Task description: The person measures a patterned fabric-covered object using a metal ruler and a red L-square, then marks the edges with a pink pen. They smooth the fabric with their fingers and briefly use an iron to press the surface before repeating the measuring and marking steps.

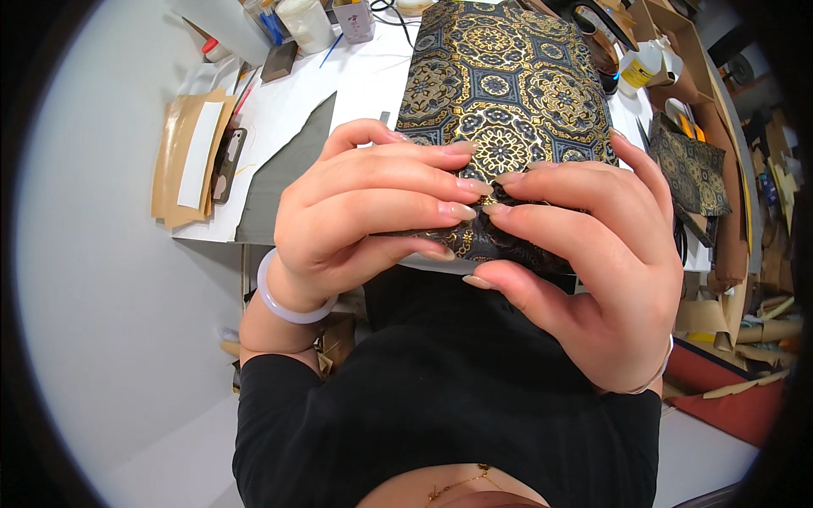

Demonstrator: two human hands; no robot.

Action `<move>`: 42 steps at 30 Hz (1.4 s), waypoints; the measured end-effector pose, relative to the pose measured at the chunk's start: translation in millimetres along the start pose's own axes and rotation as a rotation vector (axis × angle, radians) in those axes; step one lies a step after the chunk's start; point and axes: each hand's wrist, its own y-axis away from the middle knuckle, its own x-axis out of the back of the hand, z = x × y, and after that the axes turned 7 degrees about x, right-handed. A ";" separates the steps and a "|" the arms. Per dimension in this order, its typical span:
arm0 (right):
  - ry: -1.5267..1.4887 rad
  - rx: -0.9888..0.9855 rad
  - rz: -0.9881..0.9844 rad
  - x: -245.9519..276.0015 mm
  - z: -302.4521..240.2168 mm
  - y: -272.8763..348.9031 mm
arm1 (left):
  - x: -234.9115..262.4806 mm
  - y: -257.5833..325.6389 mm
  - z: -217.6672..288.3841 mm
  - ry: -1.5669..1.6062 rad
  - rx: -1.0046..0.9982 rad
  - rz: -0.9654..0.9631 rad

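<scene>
A dark brocade fabric (508, 80) with gold and grey medallions lies over the table and reaches its near edge. Along this near edge my left hand (373, 199) is closed on the fabric, fingers on top and thumb at the front side. My right hand (593, 233) pinches the same edge just beside it, the fingertips of both hands almost touching. Between them the cloth is bunched into small folds. What lies under the fabric is hidden.
At left lie brown paper sheets (169, 152), a phone (227, 165) and a grey sheet (284, 182). A white jar (305, 24) stands at the back. On the right are a white bottle (639, 66), a brocade-covered piece (696, 173) and a cardboard box (677, 34).
</scene>
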 end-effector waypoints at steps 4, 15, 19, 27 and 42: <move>0.025 0.008 0.022 -2.8 0.5 -1.0 | -1.7 2.1 -2.5 0.002 -0.013 0.014; 0.025 0.024 0.081 -9.8 4.8 -1.6 | -12.6 0.3 0.3 -0.108 -0.018 0.072; 0.009 0.034 0.071 -8.9 9.4 -1.5 | -15.0 -0.5 6.2 -0.045 0.057 0.092; -0.073 0.031 0.009 0.5 15.0 -2.3 | -13.2 -3.0 9.7 -0.038 0.088 0.087; 0.082 0.152 -0.038 1.9 22.4 -2.2 | -13.4 -5.3 11.9 -0.014 0.094 0.056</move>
